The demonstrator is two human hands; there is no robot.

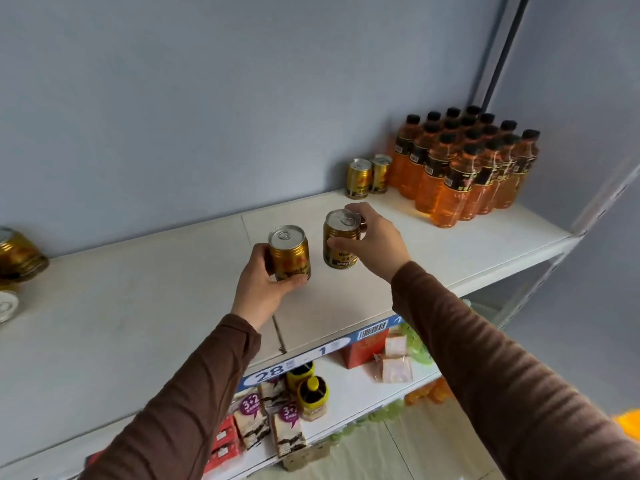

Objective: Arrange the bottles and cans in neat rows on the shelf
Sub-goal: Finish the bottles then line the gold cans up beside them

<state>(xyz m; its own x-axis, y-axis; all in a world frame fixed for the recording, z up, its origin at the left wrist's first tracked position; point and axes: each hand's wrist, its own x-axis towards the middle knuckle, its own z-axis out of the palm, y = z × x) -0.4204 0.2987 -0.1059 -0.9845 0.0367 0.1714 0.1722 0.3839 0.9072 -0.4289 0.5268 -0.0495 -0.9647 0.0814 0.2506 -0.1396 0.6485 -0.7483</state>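
My left hand [265,284] grips a gold can [290,252] around its side, over the middle of the white shelf [138,306]. My right hand [375,239] grips a second gold can [340,237] near its top, just to the right of the first. Two more gold cans [367,176] stand against the back wall. Beside them on the right, several orange bottles with black caps [464,168] stand in tight rows. At the far left edge another gold can [19,254] lies tilted, with a can top [7,306] below it.
A lower shelf [349,382] holds a yellow jar, cartons, a red box and small packets. A blue price strip [311,358] runs along the upper shelf's front edge. A white shelf upright [602,202] stands at the right, the grey wall behind.
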